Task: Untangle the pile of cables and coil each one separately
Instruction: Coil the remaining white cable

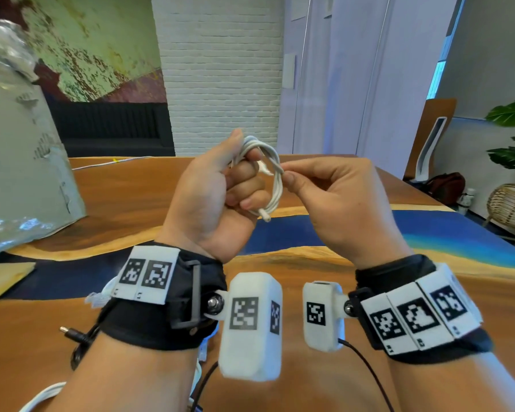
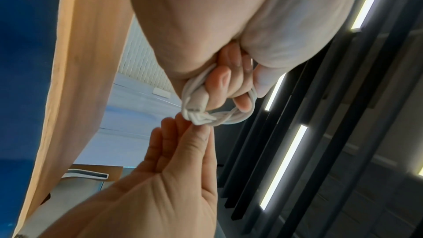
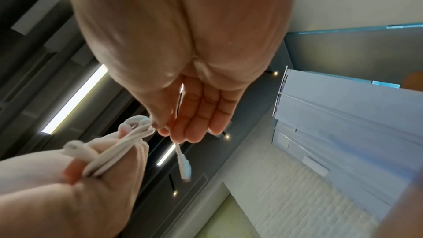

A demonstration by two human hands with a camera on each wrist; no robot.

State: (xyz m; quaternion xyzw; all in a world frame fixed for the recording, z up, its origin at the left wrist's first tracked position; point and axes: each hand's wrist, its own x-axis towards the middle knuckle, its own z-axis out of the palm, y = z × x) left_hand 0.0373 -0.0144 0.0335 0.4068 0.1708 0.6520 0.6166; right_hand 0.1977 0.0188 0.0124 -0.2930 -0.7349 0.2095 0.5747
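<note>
A white cable [image 1: 275, 179] is wound in a small coil round the fingers of my left hand [image 1: 220, 188], held up above the table. The left fingers curl through the loops and grip them [image 2: 219, 117]. One white plug end [image 1: 265, 216] sticks out below the coil. My right hand [image 1: 324, 188] meets the coil from the right, its thumb and forefinger pinching a strand at the loop's side [image 3: 146, 129]. In the right wrist view a plug end [image 3: 185, 167] dangles free beyond the right fingers [image 3: 194, 129].
More cables lie under my left forearm: a black plug [image 1: 72, 334] and white cable [image 1: 42, 394]. A grey box [image 1: 21, 162] wrapped in plastic stands at the table's left. The wood and blue resin table [image 1: 369, 233] runs ahead. A chair and plants stand to the right.
</note>
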